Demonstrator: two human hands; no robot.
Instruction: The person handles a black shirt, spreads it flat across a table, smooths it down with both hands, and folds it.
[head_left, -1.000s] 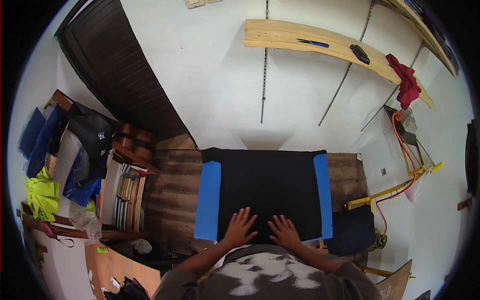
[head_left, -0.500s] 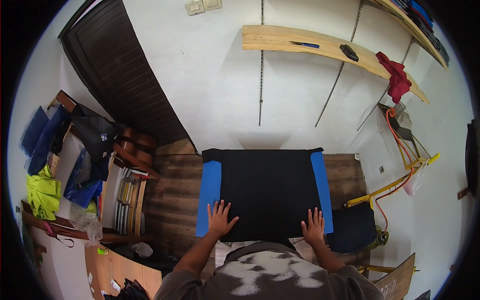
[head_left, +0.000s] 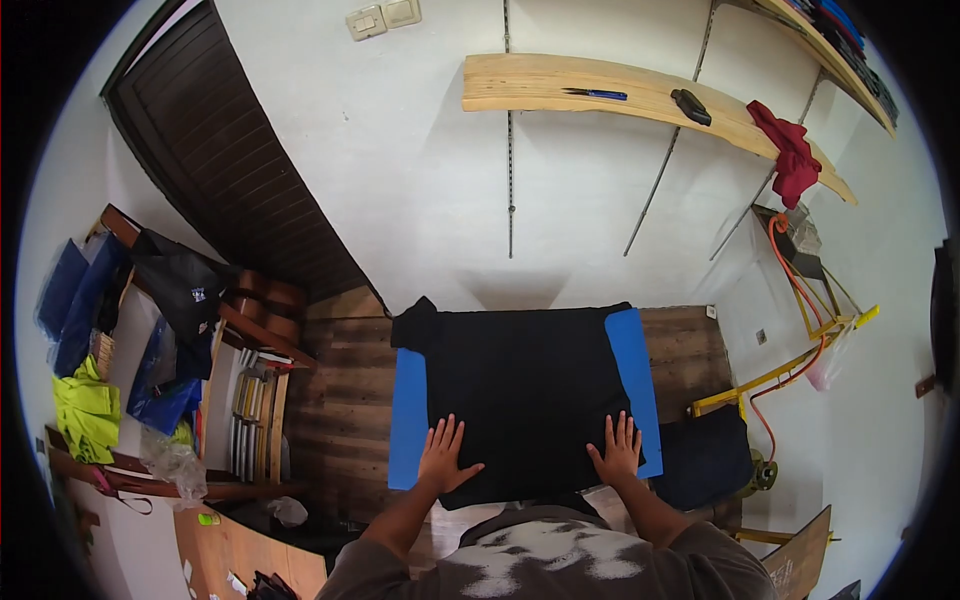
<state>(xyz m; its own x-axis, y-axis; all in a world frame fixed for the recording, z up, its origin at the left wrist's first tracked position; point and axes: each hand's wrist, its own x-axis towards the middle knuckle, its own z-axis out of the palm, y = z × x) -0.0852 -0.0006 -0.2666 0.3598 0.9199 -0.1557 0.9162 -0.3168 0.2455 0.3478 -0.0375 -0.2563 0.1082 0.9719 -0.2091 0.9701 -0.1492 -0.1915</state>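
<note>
A black shirt lies spread over a blue board, whose sides show to the left and right of the cloth. My left hand rests flat on the near left part of the shirt, fingers spread. On the near right part, my right hand presses flat with its fingers apart. Neither hand grips anything. At the far left corner a sleeve-like fold of the shirt stands up a little. The cloth's near edge hangs close to my body.
A wooden shelf on the wall holds a blue-handled tool, a dark object and a red cloth. Left stands a rack with bags and a lime cloth. Right are a dark cushion-like thing and an orange hose.
The shirt has shifted toward me over the board, and its far left corner has bunched up. My hands remain flat on it, slightly closer together. The camera view has tilted slightly.
</note>
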